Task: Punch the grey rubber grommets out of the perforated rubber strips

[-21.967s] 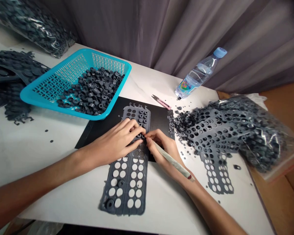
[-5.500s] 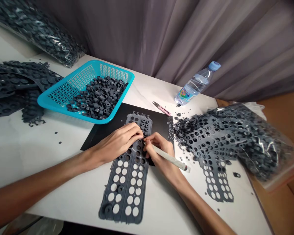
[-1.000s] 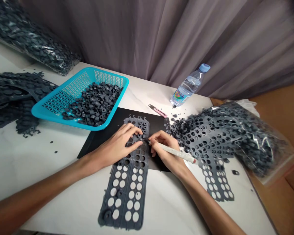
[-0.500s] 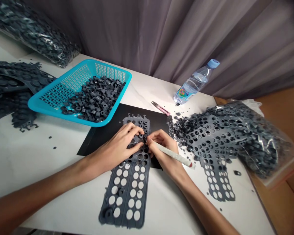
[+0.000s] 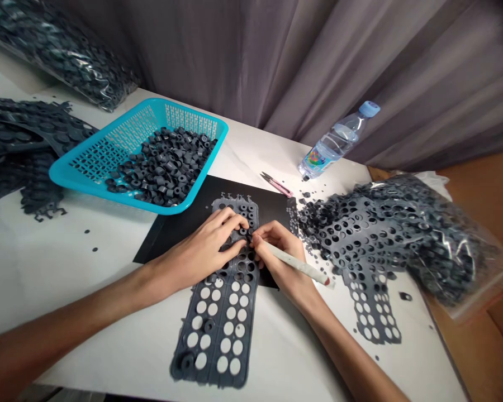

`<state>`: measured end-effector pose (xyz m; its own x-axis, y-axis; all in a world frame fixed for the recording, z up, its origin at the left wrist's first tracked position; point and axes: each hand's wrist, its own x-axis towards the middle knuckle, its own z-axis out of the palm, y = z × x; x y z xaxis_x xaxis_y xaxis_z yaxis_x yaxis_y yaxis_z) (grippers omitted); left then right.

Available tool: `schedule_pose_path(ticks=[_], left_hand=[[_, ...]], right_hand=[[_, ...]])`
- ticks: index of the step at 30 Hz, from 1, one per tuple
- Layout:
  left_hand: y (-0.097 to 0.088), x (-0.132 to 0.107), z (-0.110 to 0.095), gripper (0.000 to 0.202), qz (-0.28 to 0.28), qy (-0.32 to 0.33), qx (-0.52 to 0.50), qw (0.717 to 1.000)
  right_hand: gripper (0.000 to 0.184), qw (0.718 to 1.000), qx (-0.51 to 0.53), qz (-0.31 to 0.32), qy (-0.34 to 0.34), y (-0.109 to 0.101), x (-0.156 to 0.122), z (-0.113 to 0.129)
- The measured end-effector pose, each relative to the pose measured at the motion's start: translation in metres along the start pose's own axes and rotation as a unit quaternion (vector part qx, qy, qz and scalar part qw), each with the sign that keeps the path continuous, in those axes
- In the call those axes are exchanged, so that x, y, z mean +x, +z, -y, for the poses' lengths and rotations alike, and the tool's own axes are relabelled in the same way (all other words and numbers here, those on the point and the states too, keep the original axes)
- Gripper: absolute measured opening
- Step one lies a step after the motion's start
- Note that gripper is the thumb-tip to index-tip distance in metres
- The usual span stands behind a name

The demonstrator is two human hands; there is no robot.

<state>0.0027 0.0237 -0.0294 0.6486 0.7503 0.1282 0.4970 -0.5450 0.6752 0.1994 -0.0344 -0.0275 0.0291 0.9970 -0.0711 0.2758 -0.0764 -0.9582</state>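
A dark grey rubber sheet (image 5: 218,329) with rows of round holes lies lengthwise before me, its far end on a black mat (image 5: 174,234). Several small rubber rings sit in its far part, and a few near the bottom left. My left hand (image 5: 212,237) rests on the sheet with thumb and forefinger apart beside the rings; nothing shows between them. In my right hand (image 5: 283,251) is a pen-like tool (image 5: 295,263) wrapped in whitish material with a red end. Its tip points at the rings near my left fingertips and is hidden by my fingers.
A blue basket (image 5: 79,187) of loose rubber rings stands at the left, near more sheets (image 5: 20,134) and a filled plastic bag (image 5: 67,50). Pink-handled snips (image 5: 276,184), a water bottle (image 5: 335,142) and a bag of punched sheets (image 5: 452,251) are to the right.
The whole view has shifted very slightly. Both hands keep nearly the same place on the sheet, and the tool stays in my right hand.
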Motion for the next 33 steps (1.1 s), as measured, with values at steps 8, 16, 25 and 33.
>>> schedule_pose_path(ticks=[8, 16, 25, 33], left_hand=[[0.0, 0.009, 0.001, 0.021, -0.004, 0.096, 0.058, 0.994], [-0.034, 0.008, -0.023, 0.018, -0.095, -0.066, -0.337, 0.934], [-0.029, -0.002, -0.02, 0.026, 0.094, -0.216, -0.534, 0.812], [-0.033, -0.004, -0.022, 0.03, 0.116, -0.204, -0.558, 0.796]], right_hand=[[0.013, 0.998, -0.06, -0.005, -0.026, 0.002, -0.003, 0.001], [0.017, 1.0, 0.013, -0.006, 0.004, 0.0, -0.003, 0.0], [0.02, 0.991, 0.081, -0.108, -0.02, -0.005, 0.002, -0.004], [0.019, 0.993, 0.063, -0.098, -0.015, -0.005, 0.004, -0.005]])
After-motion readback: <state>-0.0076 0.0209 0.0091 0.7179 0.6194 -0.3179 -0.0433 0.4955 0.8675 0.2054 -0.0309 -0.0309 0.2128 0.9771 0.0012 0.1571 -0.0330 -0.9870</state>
